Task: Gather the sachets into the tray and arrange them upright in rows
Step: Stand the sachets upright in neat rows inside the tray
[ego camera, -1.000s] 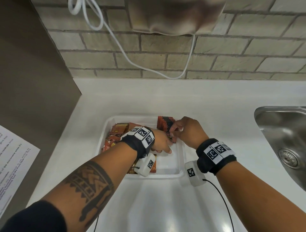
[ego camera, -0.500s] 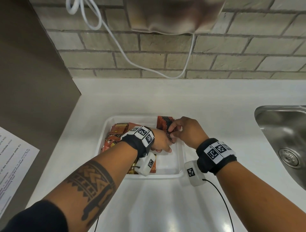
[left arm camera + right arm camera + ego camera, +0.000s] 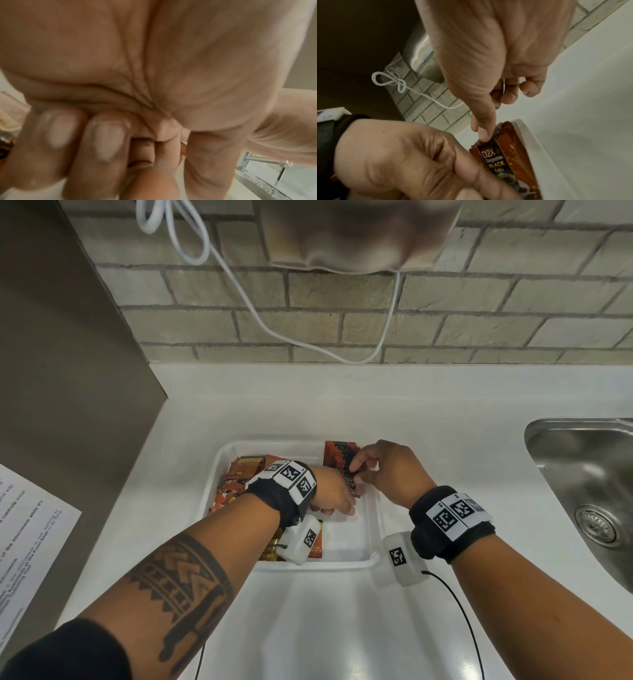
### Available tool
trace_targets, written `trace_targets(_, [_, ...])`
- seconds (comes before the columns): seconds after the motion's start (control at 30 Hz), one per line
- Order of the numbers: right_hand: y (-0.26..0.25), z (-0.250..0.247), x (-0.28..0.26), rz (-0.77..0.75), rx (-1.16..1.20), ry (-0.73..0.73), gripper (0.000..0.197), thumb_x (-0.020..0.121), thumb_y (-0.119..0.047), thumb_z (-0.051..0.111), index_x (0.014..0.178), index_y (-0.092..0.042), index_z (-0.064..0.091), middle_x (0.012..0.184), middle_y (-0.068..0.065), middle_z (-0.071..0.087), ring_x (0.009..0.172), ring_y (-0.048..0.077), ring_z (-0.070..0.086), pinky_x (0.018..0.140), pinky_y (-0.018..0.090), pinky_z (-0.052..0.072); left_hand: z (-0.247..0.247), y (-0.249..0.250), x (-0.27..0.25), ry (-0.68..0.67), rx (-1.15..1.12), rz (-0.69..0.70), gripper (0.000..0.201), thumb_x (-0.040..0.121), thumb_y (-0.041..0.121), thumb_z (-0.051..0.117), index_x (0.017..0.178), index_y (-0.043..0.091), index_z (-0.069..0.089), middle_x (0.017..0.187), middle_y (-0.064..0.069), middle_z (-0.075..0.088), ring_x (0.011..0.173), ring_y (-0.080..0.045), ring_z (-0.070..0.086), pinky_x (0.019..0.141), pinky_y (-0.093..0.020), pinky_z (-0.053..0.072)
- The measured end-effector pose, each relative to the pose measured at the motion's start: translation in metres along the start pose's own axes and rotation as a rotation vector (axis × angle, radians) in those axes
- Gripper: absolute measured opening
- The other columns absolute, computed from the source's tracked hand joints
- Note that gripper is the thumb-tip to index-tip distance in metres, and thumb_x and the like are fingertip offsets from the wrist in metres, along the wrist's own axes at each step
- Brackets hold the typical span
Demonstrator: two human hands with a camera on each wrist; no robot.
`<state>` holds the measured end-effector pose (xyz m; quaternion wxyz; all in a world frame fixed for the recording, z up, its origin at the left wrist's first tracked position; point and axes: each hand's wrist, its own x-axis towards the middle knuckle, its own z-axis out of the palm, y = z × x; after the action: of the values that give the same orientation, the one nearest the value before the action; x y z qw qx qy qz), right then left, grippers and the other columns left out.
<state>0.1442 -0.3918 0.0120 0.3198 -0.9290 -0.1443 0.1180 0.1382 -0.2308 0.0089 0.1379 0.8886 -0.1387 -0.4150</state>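
Tray (image 3: 371,529): set on the white tabletop (image 3: 428,419); upright sachets (image 3: 337,455) are rowed in its far right corner, loose ones (image 3: 239,477) piled at left.
Left hand (image 3: 330,491): fingers curled, steadying the front sachet (image 3: 508,159).
Right hand (image 3: 390,470): fingertip pressed on that sachet's top edge.
Sink (image 3: 589,491): to the right, well apart.

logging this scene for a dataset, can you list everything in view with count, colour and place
tray: one, white, on the countertop
upright sachets: one row, count unclear, red-brown, tray's far right
loose sachets: a pile, orange-red, tray's left side
countertop: one, white
sink: one, steel, right edge
cable: one, white, on the brick wall
printed sheet: one, white, far left
left hand: holds a sachet by the row
right hand: pinches the row's near end
wristbands: two, black with white tags
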Motion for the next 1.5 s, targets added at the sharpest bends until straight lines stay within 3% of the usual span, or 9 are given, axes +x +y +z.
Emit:
trace_targets(0.2, [-0.011,-0.005,-0.011,-0.039,0.023,0.099,0.011,0.088,-0.013,0.070,0.088,-0.023,0.074,0.079,-0.013,0.059,0.069,0.000,0.054,0.062,0.007,0.039,-0.004,-0.021,-0.019,0.076,-0.042,-0.032,0.027,0.098,0.035,0.060,0.112,0.018,0.075,0.094,-0.004,0.073,0.084,-0.020,0.062,0.085,-0.034,0.053])
trace_targets(0.37, [-0.042,0.006,-0.039,-0.015,0.055,-0.122,0.004,0.092,-0.026,0.070,0.091,-0.024,0.074,0.083,-0.017,0.065,0.075,0.000,0.060,0.061,0.007,0.042,-0.009,-0.048,-0.048,0.209,-0.059,-0.048,0.018,0.098,0.020,0.059,0.096,0.022,0.077,0.082,0.014,0.065,0.078,-0.006,0.058,0.071,-0.023,0.043])
trace_targets(0.53, [-0.063,0.040,-0.043,0.056,-0.087,-0.400,0.032,0.091,-0.044,0.069,0.110,-0.018,0.071,0.108,-0.004,0.068,0.099,0.014,0.062,0.083,0.026,0.048,-0.009,-0.072,-0.072,0.312,-0.031,-0.099,0.024,0.094,0.012,0.060,0.101,0.027,0.078,0.098,0.010,0.068,0.092,-0.013,0.063,0.080,-0.028,0.051])
trace_targets(0.7, [-0.084,0.064,-0.033,0.099,-0.111,-0.431,0.049,0.094,-0.041,0.064,0.123,-0.002,0.063,0.119,0.014,0.068,0.107,0.027,0.064,0.094,0.038,0.052,0.001,-0.085,-0.085,0.342,-0.052,-0.134,0.029,0.095,0.007,0.056,0.108,0.026,0.074,0.108,0.011,0.064,0.096,-0.011,0.060,0.086,-0.027,0.050])
trace_targets(0.93, [-0.104,0.083,-0.028,0.131,0.059,-0.395,0.048,0.089,-0.037,0.074,0.118,0.000,0.065,0.116,0.017,0.068,0.107,0.029,0.062,0.097,0.042,0.051,0.006,-0.098,-0.098,0.333,-0.056,-0.128,0.034,0.094,0.005,0.057,0.118,0.024,0.071,0.118,0.004,0.064,0.090,-0.012,0.061,0.073,-0.022,0.048])
trace_targets(1.0, [-0.105,0.088,-0.028,0.146,0.092,-0.380,0.050,0.087,-0.037,0.075,0.118,0.002,0.065,0.117,0.019,0.067,0.108,0.030,0.062,0.098,0.043,0.050,0.005,-0.101,-0.100,0.324,-0.062,-0.122,0.035,0.093,0.004,0.056,0.118,0.024,0.071,0.121,0.004,0.065,0.099,-0.014,0.061,0.081,-0.026,0.052])
trace_targets(1.1, [-0.105,0.096,-0.026,0.164,0.146,-0.359,0.049,0.087,-0.037,0.076,0.113,0.004,0.066,0.102,0.017,0.068,0.093,0.029,0.063,0.085,0.037,0.050,0.004,-0.106,-0.103,0.312,-0.073,-0.100,0.034,0.093,0.005,0.056,0.118,0.023,0.070,0.121,0.004,0.066,0.107,-0.016,0.062,0.093,-0.032,0.054])
trace_targets(1.23, [-0.104,0.106,-0.025,0.191,0.204,-0.361,0.031,0.085,-0.035,0.079,0.085,-0.008,0.063,0.074,0.004,0.052,0.067,0.015,0.048,0.066,0.030,0.040,0.003,-0.110,-0.104,0.260,-0.093,-0.075,0.029,0.092,0.014,0.062,0.117,0.027,0.068,0.114,0.006,0.065,0.105,-0.016,0.063,0.094,-0.040,0.056])
trace_targets(1.5, [-0.105,0.115,-0.024,0.204,0.165,-0.364,0.038,0.087,-0.037,0.076,0.070,-0.014,0.050,0.063,0.001,0.042,0.056,0.015,0.040,0.057,0.028,0.032,0.002,-0.114,-0.105,0.216,-0.064,-0.043,0.030,0.091,0.016,0.065,0.118,0.028,0.066,0.116,0.004,0.066,0.107,-0.017,0.064,0.098,-0.041,0.054])
